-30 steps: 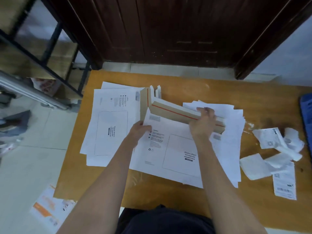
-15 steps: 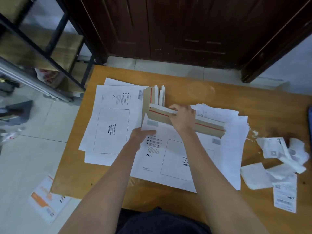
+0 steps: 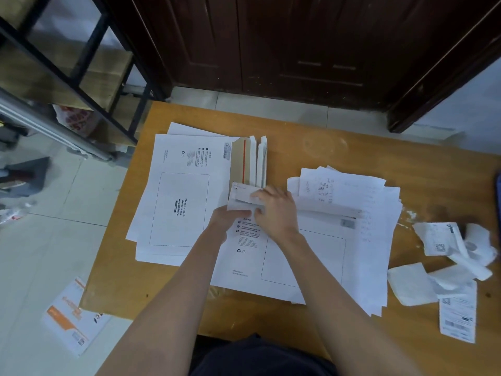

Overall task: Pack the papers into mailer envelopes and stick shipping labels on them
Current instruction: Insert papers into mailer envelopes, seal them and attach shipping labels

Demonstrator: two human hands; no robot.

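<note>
A white mailer envelope lies flat in front of me on the wooden table. Its flap is folded down along the right part, and its left end still stands a little raised. My right hand pinches that left end of the flap. Just beside it, my left hand grips the envelope's left top corner, partly hidden under the right hand. Loose papers with handwriting stick out behind and to the right of the envelope. Shipping labels lie at the table's right.
A stack of white mailers lies at the left, with brown flaps standing open. Crumpled backing papers are heaped at the right. An orange-printed mailer lies on the floor. A metal rack and a dark door stand beyond.
My right hand slid leftward along the flap from its right part to its left end, and the brown flap now lies folded down white. My left hand stayed at the left corner.
</note>
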